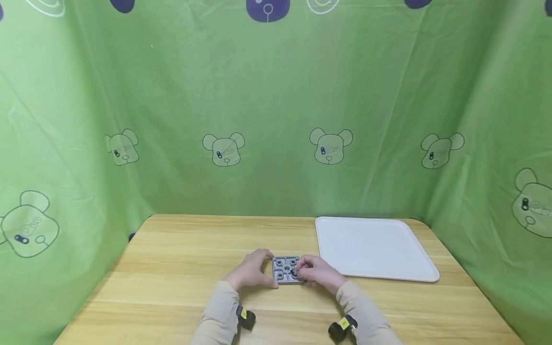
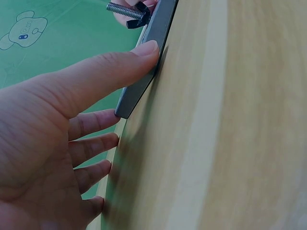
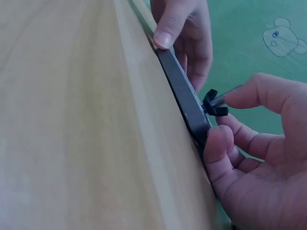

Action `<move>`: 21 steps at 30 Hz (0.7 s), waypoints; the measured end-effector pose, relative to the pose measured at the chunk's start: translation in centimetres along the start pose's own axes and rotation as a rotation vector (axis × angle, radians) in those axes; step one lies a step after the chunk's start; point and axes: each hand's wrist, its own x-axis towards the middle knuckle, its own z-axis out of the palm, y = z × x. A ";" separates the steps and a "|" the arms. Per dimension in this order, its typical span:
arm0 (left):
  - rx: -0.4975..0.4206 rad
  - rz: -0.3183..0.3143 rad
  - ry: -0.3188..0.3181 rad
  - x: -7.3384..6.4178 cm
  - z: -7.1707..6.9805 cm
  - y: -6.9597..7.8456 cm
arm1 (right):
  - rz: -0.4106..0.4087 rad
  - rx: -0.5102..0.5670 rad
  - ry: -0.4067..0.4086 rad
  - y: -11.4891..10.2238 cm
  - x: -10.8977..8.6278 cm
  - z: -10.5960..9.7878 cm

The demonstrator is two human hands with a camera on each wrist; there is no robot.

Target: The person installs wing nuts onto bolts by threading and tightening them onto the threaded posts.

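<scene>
A square grey plate [image 1: 285, 261] with slots, round bosses and a central hole lies flat on the table. My left hand [image 1: 251, 271] holds its left side, thumb at the near edge and fingers at the far corner. At the plate's right part stands a threaded bolt [image 2: 120, 10] with a black wing nut [image 3: 210, 103] close against the surface. My right hand [image 1: 320, 273] pinches the bolt; its lower fingertips [image 3: 216, 141] touch the plate's side. Fingers partly hide the bolt in the head view.
A white tray [image 1: 374, 247] lies at the back right of the wooden table [image 1: 189, 249], just beyond the right hand. Green curtains [image 1: 276, 96] with bear prints enclose the back and both sides. Both wrists wear small black cameras [image 1: 247, 319].
</scene>
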 end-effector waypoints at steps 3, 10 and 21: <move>-0.001 -0.002 0.003 -0.1 0.0 0.1 | -0.012 0.043 -0.028 0.1 0.1 -0.3; -0.013 0.005 0.006 -0.1 -0.1 0.3 | 0.023 0.083 0.010 0.5 0.3 -0.1; -0.009 0.016 0.009 -0.2 -0.1 0.4 | 0.039 0.022 0.052 0.5 0.5 0.1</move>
